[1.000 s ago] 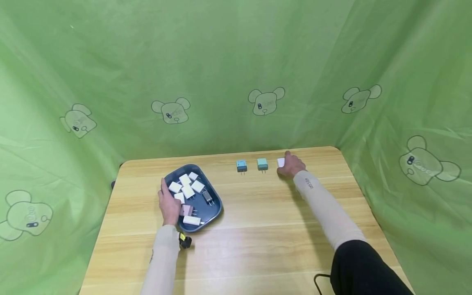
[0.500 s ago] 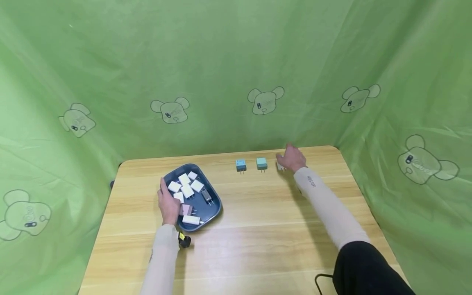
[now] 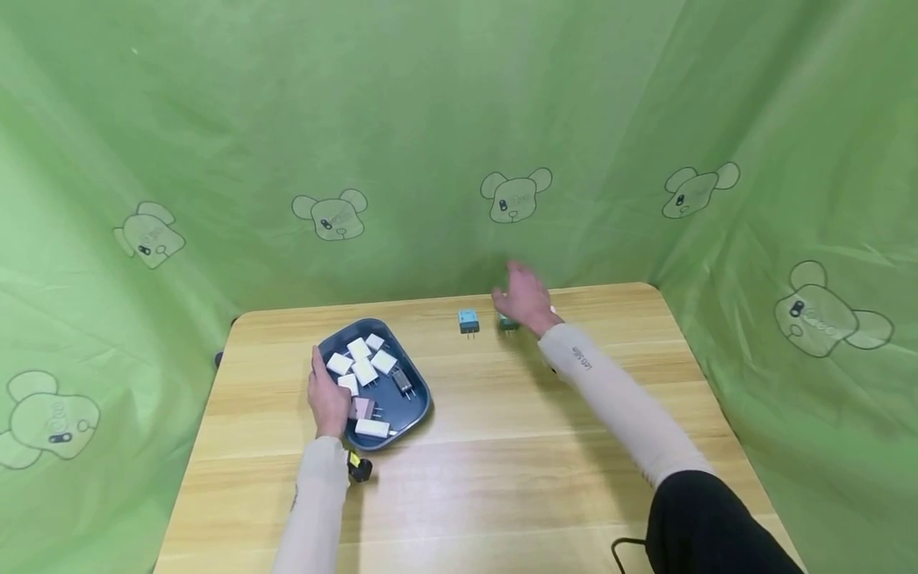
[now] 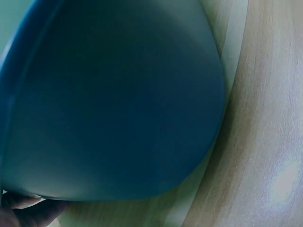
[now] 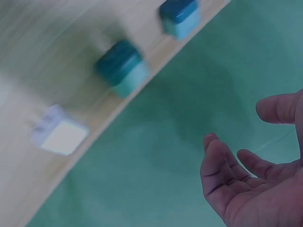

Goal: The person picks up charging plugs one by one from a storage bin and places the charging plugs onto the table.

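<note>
My left hand (image 3: 330, 399) holds the left rim of a dark blue tray (image 3: 414, 410). Several chargers lie in it, mostly white ones such as this white charger (image 3: 365, 372), plus a black charger (image 3: 402, 382) and a pinkish charger (image 3: 362, 408). In the left wrist view the tray's outer wall (image 4: 123, 104) hides most of that hand. Over the table's far edge, my right hand (image 3: 525, 299) hovers with loosely bent fingers and nothing in it. It partly covers a green charger (image 3: 507, 324) in the head view. A white charger (image 5: 64, 135) and a blue charger (image 3: 468, 320) stand either side of the green one.
The wooden table (image 3: 495, 470) ends at the back against a green curtain (image 3: 430, 96) with printed bear heads. A black cable (image 3: 625, 542) shows at the front right, beside the dark sleeve (image 3: 706, 522).
The right hand has let go of the white charger at the right end of the row. It has risen and moved left over the green charger. Left hand and tray stay put.
</note>
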`<state>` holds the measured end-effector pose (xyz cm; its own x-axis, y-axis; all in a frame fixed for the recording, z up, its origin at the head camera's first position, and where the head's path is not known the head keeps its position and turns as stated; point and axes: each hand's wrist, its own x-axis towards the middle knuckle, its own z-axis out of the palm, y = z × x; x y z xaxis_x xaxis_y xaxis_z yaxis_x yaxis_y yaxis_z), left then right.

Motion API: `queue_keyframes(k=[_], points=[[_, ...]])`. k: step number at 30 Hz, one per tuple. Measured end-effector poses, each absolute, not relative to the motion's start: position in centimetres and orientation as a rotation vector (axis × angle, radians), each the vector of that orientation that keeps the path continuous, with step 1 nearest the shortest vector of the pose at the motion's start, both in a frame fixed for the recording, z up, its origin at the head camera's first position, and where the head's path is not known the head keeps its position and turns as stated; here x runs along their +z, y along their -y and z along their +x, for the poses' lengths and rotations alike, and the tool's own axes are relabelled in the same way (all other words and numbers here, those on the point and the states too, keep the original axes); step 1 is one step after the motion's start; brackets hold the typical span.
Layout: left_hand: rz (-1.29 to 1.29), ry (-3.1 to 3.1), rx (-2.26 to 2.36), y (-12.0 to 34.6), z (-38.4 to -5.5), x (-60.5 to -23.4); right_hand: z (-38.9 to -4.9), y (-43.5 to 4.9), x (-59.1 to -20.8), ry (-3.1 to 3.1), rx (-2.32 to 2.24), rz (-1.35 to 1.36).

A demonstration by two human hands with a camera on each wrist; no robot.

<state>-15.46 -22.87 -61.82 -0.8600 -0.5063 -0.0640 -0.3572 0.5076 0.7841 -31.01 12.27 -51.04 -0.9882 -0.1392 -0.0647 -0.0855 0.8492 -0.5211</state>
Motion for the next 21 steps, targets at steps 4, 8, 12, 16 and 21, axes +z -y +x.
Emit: queue_keyframes(k=[4,8,12,16,21], points=[[0.740,2.567,-1.271,22.7,-15.4,-61.9,-29.6,-9.7,-50.1,-2.915,-0.793,-0.291],[0.744,2.564,-1.265,22.7,-15.4,-61.9,-27.9,-7.1,-49.5,-2.892,-0.751,-0.421],[0.735,2.569,-1.259,22.8,-15.4,-61.9,-26.2,-4.5,-49.2,-2.881,-0.684,-0.546],[0.729,2.559,-1.258,22.8,-15.3,-61.9,-24.6,-2.0,-49.1,-2.882,-0.623,-0.705],[0.736,2.564,-1.264,22.7,-15.3,-61.8,-22.1,0.9,-49.5,-2.829,-0.578,-0.867]])
